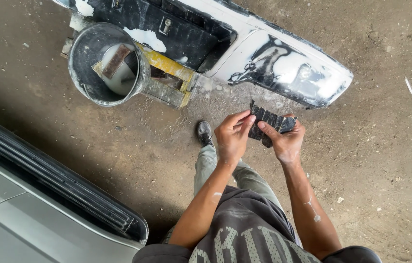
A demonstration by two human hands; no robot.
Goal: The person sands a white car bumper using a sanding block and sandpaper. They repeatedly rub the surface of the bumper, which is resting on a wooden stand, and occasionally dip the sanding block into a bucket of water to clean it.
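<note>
Head view looks straight down on us standing on a dirt floor (pixel 371 160). Our left hand (pixel 231 135) and right hand (pixel 286 141) meet just above the middle of the frame, both grasping a dark, worn sheet of sandpaper (pixel 267 122). The left hand pinches its near edge between thumb and fingertips, while the right hand closes round its far end, with the thumb laid on top. The sheet is folded and ragged at the edges, held clear of the floor.

At 12 o'clock from our hands lies a car bumper (pixel 284 63), white with patches rubbed to dark, its nearest end just beyond the sandpaper. At 10 o'clock stands a grey bucket (pixel 140 73) with a rusty flat block (pixel 116 61) leaning inside it; the bucket touches a yellow-stained wooden block (pixel 167 65) under the bumper. At 8 o'clock, well apart, runs the silver body of a car (pixel 30 214). Our dark shoe (pixel 204 132) shows just beside the left hand.
</note>
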